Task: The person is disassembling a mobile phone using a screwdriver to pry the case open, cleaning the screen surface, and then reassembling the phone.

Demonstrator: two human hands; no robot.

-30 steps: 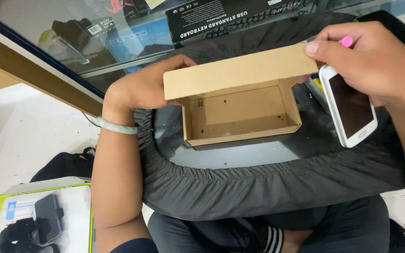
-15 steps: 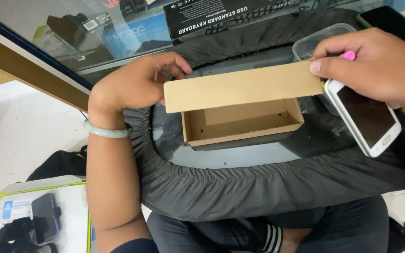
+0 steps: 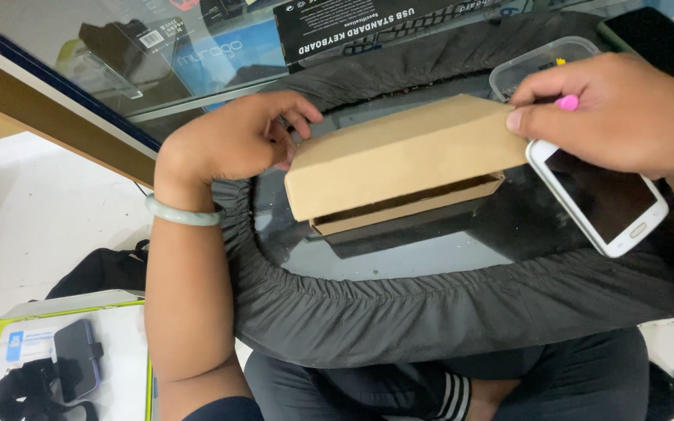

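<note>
The left hand (image 3: 235, 140) curls around the left end of the cardboard box (image 3: 399, 160), steadying it while its lid comes nearly shut. The right hand (image 3: 618, 117) pinches the lid's right edge, also clasping a white phone (image 3: 598, 195) and something small and pink (image 3: 566, 102). The box rests on a dark, cloth-rimmed glass surface (image 3: 399, 257); beyond sits a clear tub (image 3: 532, 66).

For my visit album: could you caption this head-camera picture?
Left hand and right hand fold the lid of a brown cardboard box nearly shut; a white phone lies under the right hand.
</note>
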